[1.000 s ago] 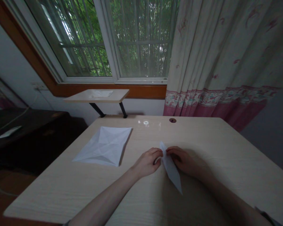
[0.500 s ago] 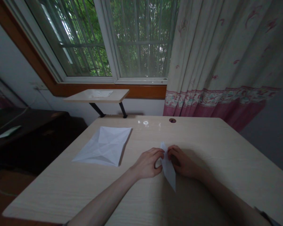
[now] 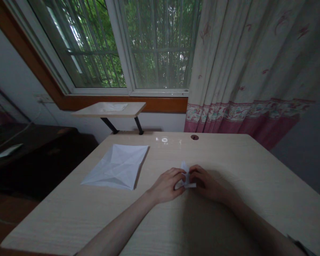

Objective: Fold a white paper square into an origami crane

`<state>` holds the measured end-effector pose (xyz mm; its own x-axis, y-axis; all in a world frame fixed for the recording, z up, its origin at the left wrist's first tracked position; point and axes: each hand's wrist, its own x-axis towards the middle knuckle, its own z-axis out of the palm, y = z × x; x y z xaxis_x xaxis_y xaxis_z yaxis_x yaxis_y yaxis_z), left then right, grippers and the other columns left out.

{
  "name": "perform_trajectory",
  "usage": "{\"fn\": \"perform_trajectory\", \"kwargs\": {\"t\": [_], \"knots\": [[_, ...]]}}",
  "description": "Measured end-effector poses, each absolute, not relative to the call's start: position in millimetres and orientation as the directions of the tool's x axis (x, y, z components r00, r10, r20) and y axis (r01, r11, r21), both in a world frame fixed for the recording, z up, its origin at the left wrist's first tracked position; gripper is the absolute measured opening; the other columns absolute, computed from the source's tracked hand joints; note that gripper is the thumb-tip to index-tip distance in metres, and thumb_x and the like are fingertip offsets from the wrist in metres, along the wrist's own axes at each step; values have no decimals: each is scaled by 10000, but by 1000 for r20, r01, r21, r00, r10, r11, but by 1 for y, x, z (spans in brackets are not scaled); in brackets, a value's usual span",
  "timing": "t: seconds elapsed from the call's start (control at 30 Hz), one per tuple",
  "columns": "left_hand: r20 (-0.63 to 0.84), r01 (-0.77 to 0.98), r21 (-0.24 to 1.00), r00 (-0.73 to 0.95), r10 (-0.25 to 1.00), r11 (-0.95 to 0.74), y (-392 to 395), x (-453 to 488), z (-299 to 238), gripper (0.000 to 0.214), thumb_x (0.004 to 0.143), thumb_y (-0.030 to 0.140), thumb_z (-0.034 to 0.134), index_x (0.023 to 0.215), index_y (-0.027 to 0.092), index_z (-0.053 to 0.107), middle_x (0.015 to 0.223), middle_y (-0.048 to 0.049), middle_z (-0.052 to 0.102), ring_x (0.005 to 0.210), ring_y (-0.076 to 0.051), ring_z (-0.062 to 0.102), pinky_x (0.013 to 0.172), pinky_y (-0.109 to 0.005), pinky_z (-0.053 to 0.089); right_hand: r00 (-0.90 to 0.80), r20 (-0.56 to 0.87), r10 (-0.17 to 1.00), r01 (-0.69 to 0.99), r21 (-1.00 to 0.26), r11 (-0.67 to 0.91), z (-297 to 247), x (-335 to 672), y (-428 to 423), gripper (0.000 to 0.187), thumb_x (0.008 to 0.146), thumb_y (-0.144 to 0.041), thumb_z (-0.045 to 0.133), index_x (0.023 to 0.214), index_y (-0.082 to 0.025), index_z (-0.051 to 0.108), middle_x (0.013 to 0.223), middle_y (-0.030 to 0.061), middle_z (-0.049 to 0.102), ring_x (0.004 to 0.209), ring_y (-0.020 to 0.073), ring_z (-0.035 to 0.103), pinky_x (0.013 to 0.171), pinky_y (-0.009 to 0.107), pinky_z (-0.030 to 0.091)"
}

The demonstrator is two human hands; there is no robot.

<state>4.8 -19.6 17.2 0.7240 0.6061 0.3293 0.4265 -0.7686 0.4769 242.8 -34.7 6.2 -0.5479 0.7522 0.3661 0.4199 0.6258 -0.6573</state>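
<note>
A small folded piece of white paper (image 3: 186, 177) stands between my two hands near the middle of the pale wooden table (image 3: 229, 213). My left hand (image 3: 166, 185) pinches its left side with curled fingers. On the other side, my right hand (image 3: 206, 183) grips it with thumb and fingertips. Only a short peak and a small flap of the paper show; the rest is hidden by my fingers. A second white sheet (image 3: 117, 165), creased with diagonal folds, lies flat on the table to the left, apart from both hands.
A round cable hole (image 3: 194, 137) sits at the table's far edge. Behind it, a small raised shelf (image 3: 109, 108) carries a paper under the window. A patterned curtain (image 3: 250, 71) hangs at the right. A dark cabinet (image 3: 29, 149) stands to the left.
The long lower point of the folded paper, which stretched toward me a second ago, has been folded up between my hands. Both hands stayed almost in place.
</note>
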Motion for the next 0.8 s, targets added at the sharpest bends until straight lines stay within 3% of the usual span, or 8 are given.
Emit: {"fn": "perform_trajectory", "kwargs": {"t": [0.17,0.63,0.8], "knots": [[319,434,488,719,618,-757,-19,6,17,180,929,244,573,1102,209,608,1261,-69,624,1166,-231,580,1006,-372,480,-527,340,779,406,-704,582,11,241,-37,176,888,-193,539,1054,-251,540,1098,57,583,1026,208,578,928,368,499],[271,382,745,575,772,-546,-18,7,13,481,874,218,608,1325,209,440,1132,-87,659,968,-212,660,857,-351,545,-450,394,802,366,-737,568,4,240,-36,304,886,-201,556,1173,-256,474,1169,80,578,1084,224,582,945,398,506],[290,359,763,554,780,-539,-16,8,8,538,852,187,618,1346,208,407,1208,-99,614,1018,-219,641,895,-374,541,-427,378,822,378,-750,542,-5,241,-34,465,889,-190,558,1316,-261,390,1278,112,527,1116,237,577,981,452,500]]}}
